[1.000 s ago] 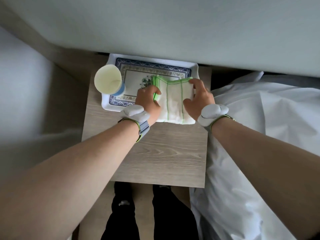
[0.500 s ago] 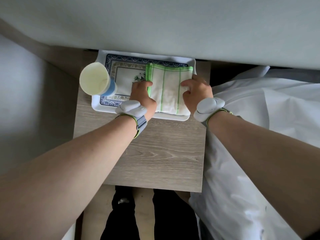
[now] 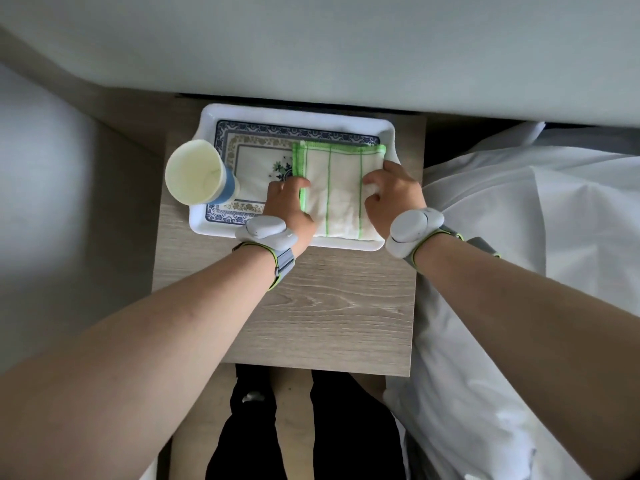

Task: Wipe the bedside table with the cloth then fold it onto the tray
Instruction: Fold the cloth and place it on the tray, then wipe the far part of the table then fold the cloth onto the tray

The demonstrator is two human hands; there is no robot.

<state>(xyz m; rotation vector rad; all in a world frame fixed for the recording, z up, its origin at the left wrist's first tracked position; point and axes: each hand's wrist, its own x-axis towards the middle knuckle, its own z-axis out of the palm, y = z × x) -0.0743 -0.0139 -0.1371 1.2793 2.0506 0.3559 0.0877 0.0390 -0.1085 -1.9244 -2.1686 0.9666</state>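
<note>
A wood-grain bench stands between a pale wall and white bedding, carrying a blue-patterned tray with a cup at its left end. The folded green-striped cloth lies on the tray's right half. The left hand and right hand rest on its side edges, fingers curled loosely, pressing rather than pinching.

Left hand and right hand extended forward, fingers curled.

I see the folded cloth lying on the tray, my left hand and right hand pressing its sides.
</note>
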